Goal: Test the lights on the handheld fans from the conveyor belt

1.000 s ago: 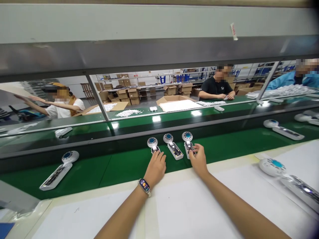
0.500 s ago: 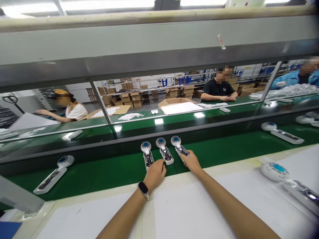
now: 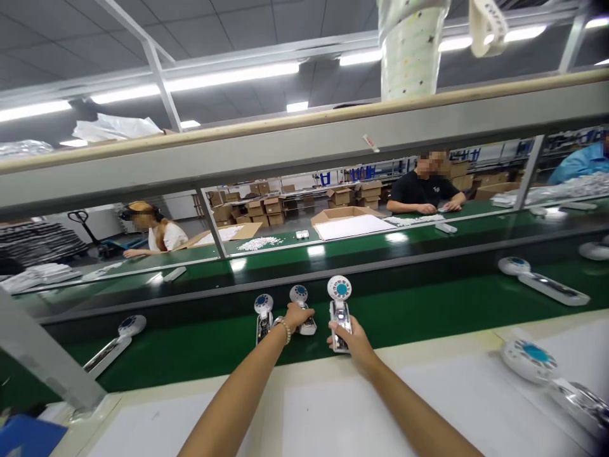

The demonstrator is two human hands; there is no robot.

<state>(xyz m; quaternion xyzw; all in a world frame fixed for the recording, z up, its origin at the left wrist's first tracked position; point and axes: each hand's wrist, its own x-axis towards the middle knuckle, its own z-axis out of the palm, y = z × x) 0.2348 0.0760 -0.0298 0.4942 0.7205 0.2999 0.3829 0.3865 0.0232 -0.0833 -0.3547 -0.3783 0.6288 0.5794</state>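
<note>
On the green conveyor belt [image 3: 428, 311], right hand [image 3: 356, 344] grips round-headed device [image 3: 340, 289], housing uncovered, circuitry exposed; left hand [image 3: 295, 313] touches neighbouring device [image 3: 308, 328], grip unclear.

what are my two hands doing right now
Left hand: on the middle device, fingers over its body; a firm grip cannot be told.
Right hand: closed around the body of the rightmost of the three devices.
</note>
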